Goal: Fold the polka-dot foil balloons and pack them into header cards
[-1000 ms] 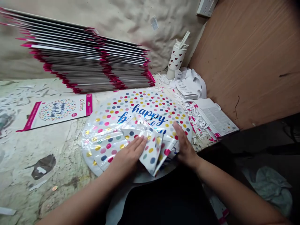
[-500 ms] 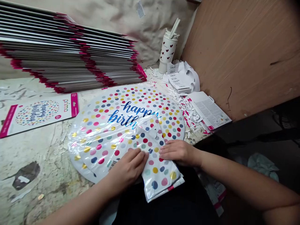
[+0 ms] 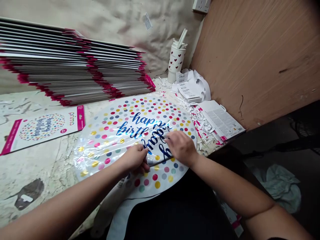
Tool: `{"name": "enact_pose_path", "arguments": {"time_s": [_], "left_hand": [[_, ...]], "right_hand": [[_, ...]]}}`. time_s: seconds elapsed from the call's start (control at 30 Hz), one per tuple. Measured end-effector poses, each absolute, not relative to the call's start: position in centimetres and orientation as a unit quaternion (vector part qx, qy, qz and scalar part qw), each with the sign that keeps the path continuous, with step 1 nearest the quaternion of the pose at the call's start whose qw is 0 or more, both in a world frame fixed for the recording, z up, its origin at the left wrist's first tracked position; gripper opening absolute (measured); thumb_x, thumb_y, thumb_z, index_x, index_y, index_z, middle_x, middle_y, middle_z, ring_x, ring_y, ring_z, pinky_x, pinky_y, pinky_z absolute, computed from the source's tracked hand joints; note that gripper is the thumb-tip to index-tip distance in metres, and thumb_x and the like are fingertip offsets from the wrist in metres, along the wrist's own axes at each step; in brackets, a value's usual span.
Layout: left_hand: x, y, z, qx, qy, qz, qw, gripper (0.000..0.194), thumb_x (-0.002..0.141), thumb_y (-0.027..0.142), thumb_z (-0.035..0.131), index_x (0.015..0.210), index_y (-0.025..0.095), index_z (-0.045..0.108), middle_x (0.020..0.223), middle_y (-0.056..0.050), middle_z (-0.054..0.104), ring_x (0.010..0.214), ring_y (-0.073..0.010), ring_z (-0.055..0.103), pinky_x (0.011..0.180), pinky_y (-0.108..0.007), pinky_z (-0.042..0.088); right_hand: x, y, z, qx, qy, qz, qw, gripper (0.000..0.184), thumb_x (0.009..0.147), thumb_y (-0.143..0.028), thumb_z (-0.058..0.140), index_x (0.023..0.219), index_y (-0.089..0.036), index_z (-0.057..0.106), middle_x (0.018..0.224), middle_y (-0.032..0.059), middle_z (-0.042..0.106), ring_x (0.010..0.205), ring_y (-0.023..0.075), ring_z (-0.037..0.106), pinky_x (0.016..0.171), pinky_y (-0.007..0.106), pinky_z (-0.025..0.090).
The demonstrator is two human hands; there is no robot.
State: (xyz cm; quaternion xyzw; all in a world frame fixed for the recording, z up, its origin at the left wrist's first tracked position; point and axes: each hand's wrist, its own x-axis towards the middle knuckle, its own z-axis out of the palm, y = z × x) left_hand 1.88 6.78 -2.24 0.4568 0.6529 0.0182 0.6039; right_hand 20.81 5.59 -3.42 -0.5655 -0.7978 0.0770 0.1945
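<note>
Flat on the table lies a round white foil balloon (image 3: pixel 107 146) with coloured dots and blue "happy birthday" lettering. On top of it is a smaller folded foil balloon (image 3: pixel 157 141) with blue letters showing on its face. My left hand (image 3: pixel 136 158) is closed on the left edge of the folded one, thumb above and fingers below. My right hand (image 3: pixel 182 146) is curled over its right side, the fingers bent in at the edge; its grip is partly hidden. A long pale tail (image 3: pixel 120 216) hangs from the flat balloon over the table's front.
A tall stack of pink-edged packs (image 3: pixel 82 70) stands at the back left, a printed balloon pack (image 3: pixel 45 128) before it. At the right are a heart-patterned tumbler (image 3: pixel 177 61), label strips (image 3: pixel 191 88), paper scraps (image 3: pixel 205 126) and a printed card sleeve (image 3: pixel 218 118) beside a wooden panel (image 3: pixel 250 60).
The folded balloon has been turned over and moved back onto the flat one, dots giving way to blue letters. My right hand has gone from lying flat to curled at its edge.
</note>
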Motion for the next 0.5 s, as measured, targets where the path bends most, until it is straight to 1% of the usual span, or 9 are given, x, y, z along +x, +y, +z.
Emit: {"name": "enact_pose_path", "arguments": {"time_s": [0.03, 0.1, 0.17, 0.2, 0.23, 0.3, 0.37, 0.43, 0.5], "left_hand": [[1.8, 6.8, -2.1, 0.447, 0.652, 0.023, 0.612, 0.022, 0.083, 0.038, 0.043, 0.074, 0.019, 0.043, 0.05, -0.007, 0.064, 0.035, -0.0153, 0.054, 0.033, -0.019, 0.032], [1.2, 6.7, -1.6, 0.435, 0.648, 0.042, 0.624, 0.018, 0.083, 0.034, 0.045, 0.076, 0.018, 0.045, 0.054, -0.006, 0.064, 0.041, -0.0155, 0.059, 0.036, -0.02, 0.037], [-0.1, 6.4, -0.7, 0.417, 0.652, 0.095, 0.626, 0.014, 0.081, 0.031, 0.05, 0.085, 0.017, 0.049, 0.066, -0.005, 0.067, 0.053, -0.0155, 0.065, 0.044, -0.021, 0.045], [-0.9, 6.2, -0.3, 0.397, 0.66, 0.134, 0.624, 0.016, 0.079, 0.029, 0.054, 0.09, 0.017, 0.051, 0.074, -0.006, 0.068, 0.061, -0.0158, 0.067, 0.05, -0.022, 0.048], [-1.7, 6.0, 0.2, 0.367, 0.668, 0.175, 0.624, 0.022, 0.076, 0.025, 0.059, 0.095, 0.017, 0.052, 0.082, -0.007, 0.068, 0.068, -0.0166, 0.068, 0.056, -0.023, 0.051], [-3.0, 5.6, 1.1, 0.296, 0.672, 0.234, 0.637, 0.033, 0.071, 0.017, 0.064, 0.102, 0.015, 0.054, 0.095, -0.011, 0.068, 0.081, -0.0199, 0.068, 0.067, -0.027, 0.054], [-3.4, 5.3, 1.4, 0.245, 0.66, 0.241, 0.668, 0.037, 0.068, 0.012, 0.066, 0.103, 0.014, 0.054, 0.101, -0.014, 0.067, 0.09, -0.0225, 0.066, 0.074, -0.031, 0.055], [-2.8, 5.4, 1.2, 0.239, 0.643, 0.208, 0.698, 0.035, 0.068, 0.017, 0.069, 0.1, 0.014, 0.055, 0.098, -0.013, 0.068, 0.09, -0.0222, 0.066, 0.073, -0.03, 0.054], [-1.5, 6.0, 0.3, 0.285, 0.631, 0.154, 0.705, 0.03, 0.066, 0.026, 0.072, 0.088, 0.015, 0.055, 0.08, -0.007, 0.069, 0.075, -0.0188, 0.067, 0.063, -0.026, 0.053]], "right_hand": [[20.3, 5.4, -3.8, -0.526, -0.829, 0.059, 0.182, 0.033, 0.093, -0.035, 0.036, 0.113, -0.019, 0.057, 0.115, 0.0129, 0.059, 0.109, 0.0262, 0.052, 0.091, 0.041, 0.039], [19.5, 5.2, -4.6, -0.478, -0.865, 0.073, 0.132, 0.039, 0.092, -0.04, 0.036, 0.127, -0.028, 0.048, 0.141, 0.0088, 0.038, 0.13, 0.0308, 0.03, 0.102, 0.051, 0.026], [19.2, 5.3, -5.3, -0.467, -0.873, 0.115, 0.085, 0.048, 0.091, -0.049, 0.034, 0.136, -0.035, 0.034, 0.15, 0.0051, 0.019, 0.137, 0.0319, 0.012, 0.106, 0.055, 0.017], [19.1, 5.5, -5.6, -0.462, -0.874, 0.135, 0.068, 0.052, 0.09, -0.052, 0.032, 0.139, -0.035, 0.029, 0.151, 0.0051, 0.014, 0.138, 0.031, 0.007, 0.107, 0.054, 0.014], [19.2, 5.7, -5.8, -0.458, -0.875, 0.149, 0.058, 0.054, 0.091, -0.053, 0.03, 0.141, -0.033, 0.024, 0.152, 0.0054, 0.011, 0.138, 0.0298, 0.003, 0.108, 0.053, 0.012], [19.3, 5.9, -5.9, -0.451, -0.876, 0.162, 0.047, 0.057, 0.091, -0.053, 0.029, 0.142, -0.03, 0.021, 0.152, 0.0067, 0.008, 0.139, 0.0288, 0.0, 0.109, 0.051, 0.007], [19.2, 5.9, -5.8, -0.451, -0.876, 0.166, 0.041, 0.059, 0.09, -0.053, 0.031, 0.142, -0.028, 0.022, 0.152, 0.0077, 0.009, 0.138, 0.0294, 0.0, 0.11, 0.05, 0.005], [18.7, 5.6, -5.7, -0.454, -0.874, 0.169, 0.039, 0.059, 0.09, -0.054, 0.032, 0.142, -0.029, 0.022, 0.152, 0.0073, 0.009, 0.138, 0.0295, 0.001, 0.11, 0.05, 0.005], [18.3, 5.5, -5.4, -0.453, -0.874, 0.171, 0.045, 0.059, 0.09, -0.055, 0.03, 0.142, -0.029, 0.021, 0.152, 0.0066, 0.011, 0.139, 0.0287, 0.002, 0.11, 0.049, 0.006]]}}
